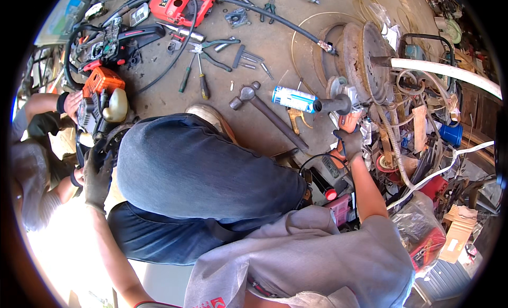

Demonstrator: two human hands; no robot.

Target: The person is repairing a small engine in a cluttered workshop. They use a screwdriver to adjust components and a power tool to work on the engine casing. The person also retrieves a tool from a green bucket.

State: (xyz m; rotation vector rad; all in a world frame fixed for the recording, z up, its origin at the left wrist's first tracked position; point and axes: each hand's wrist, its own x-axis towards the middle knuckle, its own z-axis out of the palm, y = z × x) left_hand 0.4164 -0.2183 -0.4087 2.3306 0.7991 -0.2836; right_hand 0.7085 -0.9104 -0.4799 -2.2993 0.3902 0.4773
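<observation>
My left hand (99, 176), in a grey glove, is up against the lower end of a small engine (96, 113) with an orange cover and a whitish tank. Its fingers close on a dark part there; the tips are partly hidden. On the right, my gloved right hand (350, 145) wraps round the orange body of what looks like an angle grinder (347, 120). Its metal head and dark side handle (334, 104) point away from me. Beside that handle lies a blue and white can (294, 99). A hammer (269, 113) rests on the floor between my knee and the grinder.
At the left, another person's hands (72, 104) hold the engine. Pliers (211, 55), screwdrivers (202, 85) and a red cover (180, 9) lie on the floor ahead. A rusty wheel rim (365, 61) stands at the right, near piled scrap, hoses and a white pipe (450, 70).
</observation>
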